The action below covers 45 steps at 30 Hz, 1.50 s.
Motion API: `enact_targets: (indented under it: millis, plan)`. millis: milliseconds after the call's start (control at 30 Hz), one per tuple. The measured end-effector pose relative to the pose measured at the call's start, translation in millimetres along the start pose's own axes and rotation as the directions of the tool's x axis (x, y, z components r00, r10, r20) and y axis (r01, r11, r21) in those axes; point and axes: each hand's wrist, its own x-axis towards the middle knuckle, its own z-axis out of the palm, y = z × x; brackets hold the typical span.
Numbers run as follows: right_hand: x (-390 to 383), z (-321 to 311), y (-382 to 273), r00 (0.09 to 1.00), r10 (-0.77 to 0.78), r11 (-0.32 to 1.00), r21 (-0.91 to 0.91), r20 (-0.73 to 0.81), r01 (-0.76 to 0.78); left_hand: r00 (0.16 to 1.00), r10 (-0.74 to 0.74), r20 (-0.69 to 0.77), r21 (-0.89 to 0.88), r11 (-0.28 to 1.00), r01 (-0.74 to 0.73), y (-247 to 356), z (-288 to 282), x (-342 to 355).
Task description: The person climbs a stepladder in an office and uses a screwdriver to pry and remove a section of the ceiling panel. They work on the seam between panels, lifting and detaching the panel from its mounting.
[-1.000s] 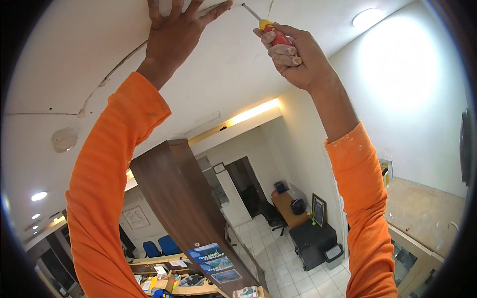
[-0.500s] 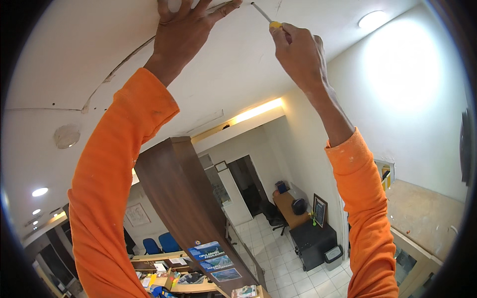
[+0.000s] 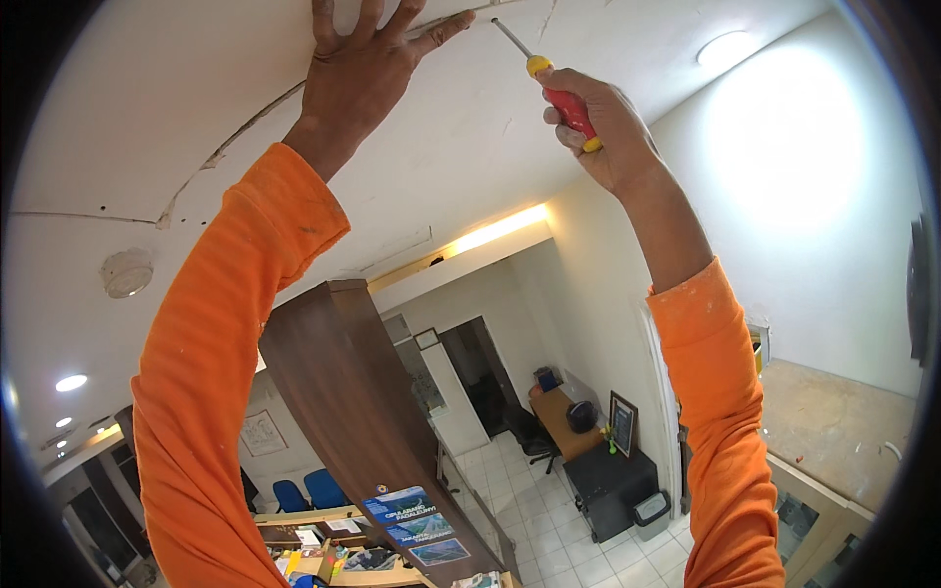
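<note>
Overhead is a white ceiling panel (image 3: 431, 147) with a cracked seam running across it. My left hand (image 3: 361, 83) lies flat against the ceiling with its fingers spread, thumb along the seam. In my right hand (image 3: 603, 122) is a screwdriver (image 3: 569, 106) with a red and yellow handle. Its metal shaft slants up to the left, and the tip meets a small dark spot on the ceiling, a little right of my left thumb. The fingers of the right hand curl loosely about the handle.
A tall dark brown wooden column (image 3: 343, 392) stands below. Further down are a cluttered counter (image 3: 392, 573), a desk (image 3: 559, 421), a black cabinet (image 3: 613, 490) and a bin (image 3: 650, 512). A round ceiling lamp (image 3: 725, 49) shines at upper right, beside a white wall (image 3: 843, 284).
My right hand has turned and shifted its grip on the screwdriver, so more of the red handle shows. The view has tilted slightly. My left hand stays pressed to the ceiling.
</note>
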Motion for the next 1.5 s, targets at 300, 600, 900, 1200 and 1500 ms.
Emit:
enact_targets:
  millis: [300,600,900,1200,1500]
  plan:
    - [14,-3,17,0.892,-0.448,0.715,-0.624,-0.061,0.317,0.999,0.011,-0.049,0.106,0.994,-0.006,2,6,2]
    - [-2,-3,-5,0.987,0.128,0.977,0.162,0.093,-0.142,0.996,0.023,-0.082,0.113,0.993,-0.014,2,7,0]
    - [-11,27,33,0.880,-0.476,0.637,-0.688,0.002,0.346,0.996,-0.010,-0.092,0.135,0.991,0.022,0,7,-1]
    - [-8,31,34,0.857,-0.513,0.570,-0.733,0.036,0.372,0.997,-0.034,-0.076,0.117,0.992,0.043,-4,3,-1]
    - [-3,31,48,0.786,-0.616,0.478,-0.769,0.051,0.424,0.997,0.026,-0.075,0.133,0.991,-0.016,-9,0,-3]
